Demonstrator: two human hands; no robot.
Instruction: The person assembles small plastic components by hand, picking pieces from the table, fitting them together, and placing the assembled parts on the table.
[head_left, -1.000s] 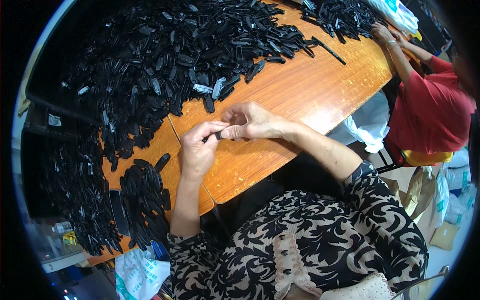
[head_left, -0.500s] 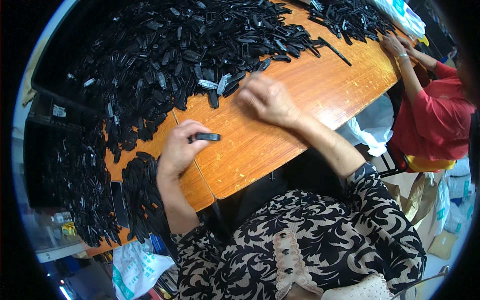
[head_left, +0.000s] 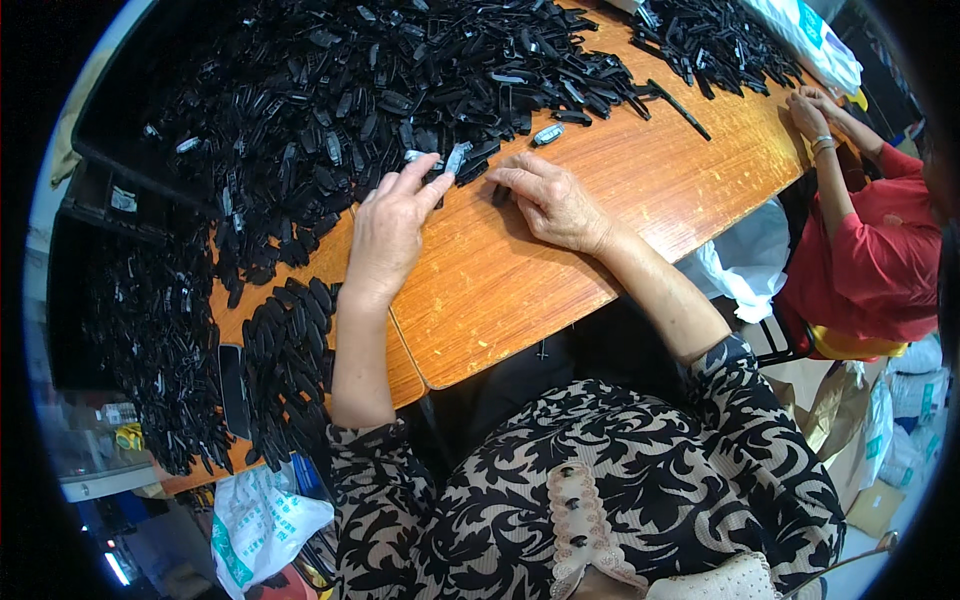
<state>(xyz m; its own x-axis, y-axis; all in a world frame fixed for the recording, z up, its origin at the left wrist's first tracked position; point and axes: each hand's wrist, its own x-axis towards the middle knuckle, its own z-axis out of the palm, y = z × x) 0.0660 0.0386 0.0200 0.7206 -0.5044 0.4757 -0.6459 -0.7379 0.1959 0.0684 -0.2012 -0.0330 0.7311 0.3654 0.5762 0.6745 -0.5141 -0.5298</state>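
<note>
Clip in grey (head_left: 459, 157) lies just past the nearer left hand (head_left: 388, 235), slanting away rightward; left grip spread, right hand (head_left: 562, 205) curled, whether gripping I can't tell.

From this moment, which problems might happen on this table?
The phone-like slab lies between the smaller black pile and more black pieces, so it might get covered or scratched. That pile reaches near the table edge; pieces could slip off. The left hand may disturb the big heap.
</note>
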